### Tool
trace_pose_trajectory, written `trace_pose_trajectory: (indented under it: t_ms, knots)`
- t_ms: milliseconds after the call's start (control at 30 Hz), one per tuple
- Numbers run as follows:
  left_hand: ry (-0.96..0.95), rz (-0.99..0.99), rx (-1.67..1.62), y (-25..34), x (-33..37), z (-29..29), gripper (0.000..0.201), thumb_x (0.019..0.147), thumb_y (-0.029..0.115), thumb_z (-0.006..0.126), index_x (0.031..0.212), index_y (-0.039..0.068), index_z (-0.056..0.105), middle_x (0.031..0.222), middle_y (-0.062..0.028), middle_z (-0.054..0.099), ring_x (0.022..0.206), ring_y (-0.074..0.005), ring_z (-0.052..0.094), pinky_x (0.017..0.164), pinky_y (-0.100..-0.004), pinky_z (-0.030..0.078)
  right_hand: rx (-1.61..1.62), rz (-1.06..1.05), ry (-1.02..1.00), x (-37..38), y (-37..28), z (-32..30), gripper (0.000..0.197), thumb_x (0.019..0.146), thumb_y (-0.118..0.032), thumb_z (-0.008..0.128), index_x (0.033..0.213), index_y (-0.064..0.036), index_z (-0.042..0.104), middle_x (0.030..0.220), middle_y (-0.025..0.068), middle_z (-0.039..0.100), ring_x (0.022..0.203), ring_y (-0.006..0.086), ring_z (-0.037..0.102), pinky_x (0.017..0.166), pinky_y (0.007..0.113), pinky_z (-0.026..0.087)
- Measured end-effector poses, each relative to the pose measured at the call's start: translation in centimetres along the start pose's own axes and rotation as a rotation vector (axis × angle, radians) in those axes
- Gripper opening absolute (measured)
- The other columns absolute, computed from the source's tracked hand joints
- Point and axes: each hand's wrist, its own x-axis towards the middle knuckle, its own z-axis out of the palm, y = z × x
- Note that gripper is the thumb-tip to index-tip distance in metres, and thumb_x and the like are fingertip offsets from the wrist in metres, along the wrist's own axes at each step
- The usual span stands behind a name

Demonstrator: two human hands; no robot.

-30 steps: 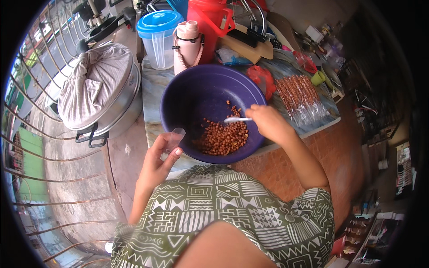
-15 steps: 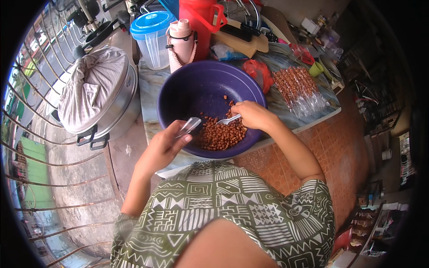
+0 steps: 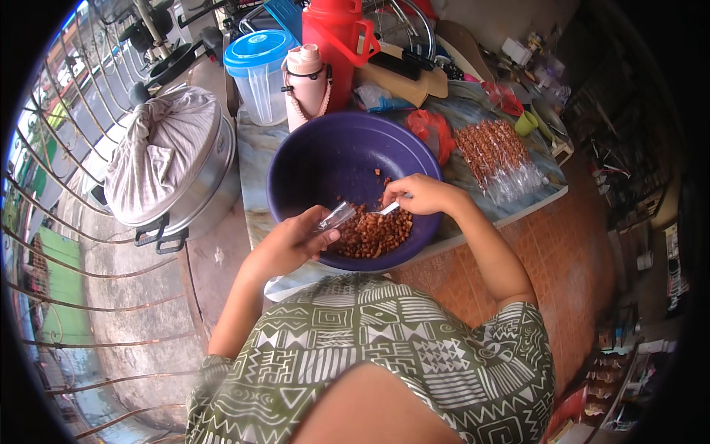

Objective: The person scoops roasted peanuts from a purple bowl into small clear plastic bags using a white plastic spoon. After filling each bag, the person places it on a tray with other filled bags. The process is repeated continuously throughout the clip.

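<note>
A purple basin [image 3: 303,166] stands before me on the table, with a heap of reddish-brown coated peanuts or beans [image 3: 377,240] in its near part. Over the near left of the basin, my left hand [image 3: 296,237] pinches a small clear plastic bag [image 3: 338,215], its mouth turned toward the heap. My right hand [image 3: 420,194] reaches in from the right, closed on the handle of a pale spoon [image 3: 390,209]. The spoon's bowl lies close to the bag's mouth, just above the nuts; what it carries is too small to tell.
Filled clear packets [image 3: 494,152] lie at the right beside a red plastic bag [image 3: 433,133]. Behind the basin stand a blue-lidded container [image 3: 259,78], a pink bottle [image 3: 305,85] and a red jug [image 3: 333,44]. A cloth-wrapped lid covers a big metal pot [image 3: 211,181] on the left.
My left hand and the plastic bag have moved right, closer to the spoon. The spoon has turned toward the bag's mouth. The whole view has shifted slightly.
</note>
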Motion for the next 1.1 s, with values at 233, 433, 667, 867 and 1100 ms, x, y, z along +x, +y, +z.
trace_pose_trajectory:
  t_ms: [233, 433, 667, 867, 1100]
  knots:
    - [-0.052, -0.05, -0.091, 0.2, 1.6, -0.4, 0.034, 0.1, 0.036, 0.063, 0.111, 0.004, 0.057, 0.078, -0.0002, 0.059, 0.069, -0.0087, 0.054, 0.062, -0.0272, 0.047, 0.05, -0.049, 0.089, -2.6, -5.1, -5.9, 0.015, 0.086, -0.015, 0.071, 0.099, -0.0083, 0.069, 0.086, 0.0052, 0.07, 0.082, 0.0146, 0.066, 0.074, 0.032, 0.05]
    - [-0.115, -0.055, -0.154, -0.3, 2.1, -0.3, 0.028, 0.102, 0.032, 0.06, 0.118, 0.009, 0.059, 0.08, 0.0053, 0.055, 0.068, -0.0029, 0.054, 0.061, -0.0192, 0.044, 0.025, -0.12, 0.131, -3.7, -9.5, -9.9, 0.014, 0.086, -0.01, 0.071, 0.099, -0.0043, 0.068, 0.086, 0.0025, 0.068, 0.084, 0.0108, 0.064, 0.076, 0.028, 0.052]
    - [-0.179, -0.017, -0.285, -0.5, 2.9, 0.0, 0.028, 0.103, 0.032, 0.059, 0.118, 0.008, 0.058, 0.08, 0.0056, 0.054, 0.066, -0.0032, 0.054, 0.059, -0.0191, 0.043, -0.047, -0.175, 0.165, -3.1, -11.2, -10.1, 0.016, 0.084, -0.007, 0.071, 0.099, -0.0016, 0.068, 0.094, 0.0054, 0.068, 0.087, 0.0157, 0.066, 0.078, 0.03, 0.056]
    - [-0.177, -0.011, -0.289, -0.9, 3.4, 0.3, 0.026, 0.103, 0.033, 0.059, 0.114, 0.008, 0.058, 0.08, 0.0053, 0.054, 0.065, -0.0033, 0.054, 0.057, -0.0195, 0.042, -0.178, -0.151, 0.208, -2.7, -12.1, -10.6, 0.016, 0.081, -0.007, 0.073, 0.095, -0.0018, 0.071, 0.094, 0.0099, 0.069, 0.089, 0.0226, 0.068, 0.077, 0.033, 0.058]
    - [-0.181, -0.017, -0.311, -0.6, 3.8, 0.5, 0.028, 0.102, 0.035, 0.06, 0.109, 0.008, 0.056, 0.079, 0.0058, 0.055, 0.064, -0.0025, 0.054, 0.056, -0.0188, 0.041, -0.232, -0.139, 0.179, -2.5, -11.8, -10.9, 0.016, 0.08, -0.007, 0.073, 0.095, -0.0019, 0.071, 0.092, 0.011, 0.068, 0.089, 0.0236, 0.067, 0.076, 0.034, 0.058]
